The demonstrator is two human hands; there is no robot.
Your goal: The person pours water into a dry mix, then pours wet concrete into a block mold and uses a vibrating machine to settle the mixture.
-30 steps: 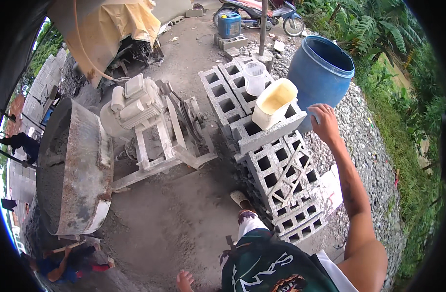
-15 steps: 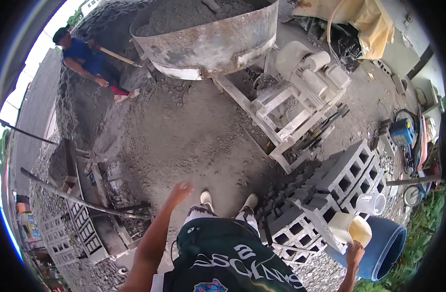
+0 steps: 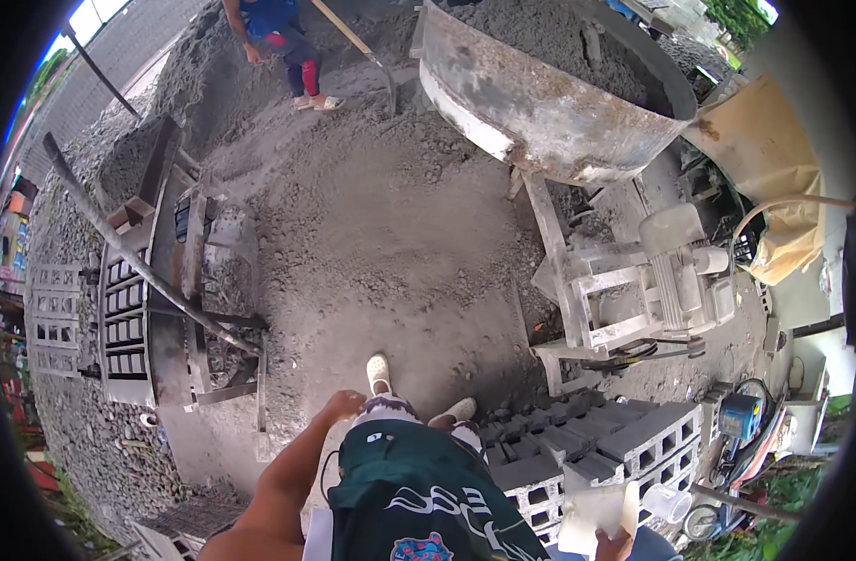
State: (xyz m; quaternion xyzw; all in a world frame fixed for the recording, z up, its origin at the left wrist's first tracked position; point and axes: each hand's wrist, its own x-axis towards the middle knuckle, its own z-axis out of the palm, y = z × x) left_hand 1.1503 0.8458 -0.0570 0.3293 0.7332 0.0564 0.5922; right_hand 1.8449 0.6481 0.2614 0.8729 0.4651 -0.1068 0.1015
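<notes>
At the lower right, my right hand (image 3: 615, 545) grips the edge of a cream plastic container (image 3: 587, 519) with an open top. The container is partly cut off by the lower edge of the view. Beside it, a clear plastic tub (image 3: 667, 503) rests near stacked grey hollow blocks (image 3: 647, 449). Part of a blue drum (image 3: 650, 547) shows below my right hand. My left hand (image 3: 342, 406) hangs in front of my body, holding nothing, its fingers loosely bent and apart from any object.
A large round metal mixing pan (image 3: 549, 103) full of grey material stands ahead, with a motor (image 3: 676, 280) on a frame to its right. A metal block mould stand (image 3: 171, 318) with a long pole is at left. A co-worker (image 3: 287, 42) stands by a shovel (image 3: 362, 42).
My view has swung left, so the pan, motor and blocks sit differently in it. One foot has stepped forward. My right hand still holds the cream container, now lower in view.
</notes>
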